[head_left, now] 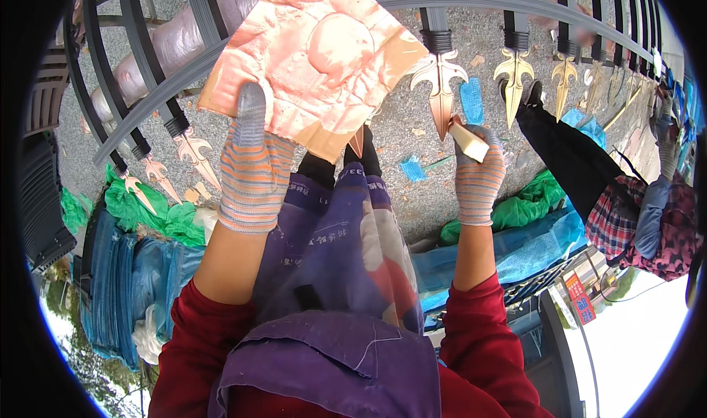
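Note:
My left hand (pixel 254 175), in a striped knit glove, grips the lower left edge of a cardboard sheet (pixel 243 53), thumb on top. Wet-looking pinkish copper paint (pixel 340 44) covers most of the sheet. My right hand (pixel 482 178), gloved alike, pinches a small cream block, apparently sponge (pixel 469 143). Its upper end is at the tip of a copper-coloured spearhead finial (pixel 440 86) on a black fence bar; whether they touch, I cannot tell. The sheet hides most of another finial (pixel 358 141), whose copper point shows beneath it.
A curved grey rail (pixel 508 2) crosses the black fence bars. Gold finials (pixel 513 79) hang to the right, pinkish copper ones (pixel 195 156) to the left. Blue-wrapped stacks (pixel 140 285) and green sheeting (pixel 166 215) lie nearby. Another person (pixel 641 219) is at the far right.

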The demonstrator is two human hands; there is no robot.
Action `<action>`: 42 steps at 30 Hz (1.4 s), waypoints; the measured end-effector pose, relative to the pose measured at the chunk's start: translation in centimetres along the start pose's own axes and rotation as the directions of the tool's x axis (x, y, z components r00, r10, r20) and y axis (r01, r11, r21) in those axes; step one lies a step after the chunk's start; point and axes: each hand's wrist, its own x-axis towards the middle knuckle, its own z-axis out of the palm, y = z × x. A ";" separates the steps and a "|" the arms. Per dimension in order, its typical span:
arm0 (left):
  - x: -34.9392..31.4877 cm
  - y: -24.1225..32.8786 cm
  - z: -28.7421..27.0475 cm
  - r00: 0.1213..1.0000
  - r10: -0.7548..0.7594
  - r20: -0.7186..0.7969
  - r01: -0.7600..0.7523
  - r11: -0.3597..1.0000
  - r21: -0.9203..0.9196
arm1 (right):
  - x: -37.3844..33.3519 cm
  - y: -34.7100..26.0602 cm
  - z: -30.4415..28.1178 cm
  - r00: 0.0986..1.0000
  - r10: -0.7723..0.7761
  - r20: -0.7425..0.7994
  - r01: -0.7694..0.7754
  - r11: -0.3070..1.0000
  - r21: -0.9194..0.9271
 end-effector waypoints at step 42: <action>0.0 2.5 -0.1 0.993 0.068 0.101 -0.076 0.994 0.081 | 1.5 -6.8 3.0 0.858 -0.512 0.045 0.503 0.820 -0.271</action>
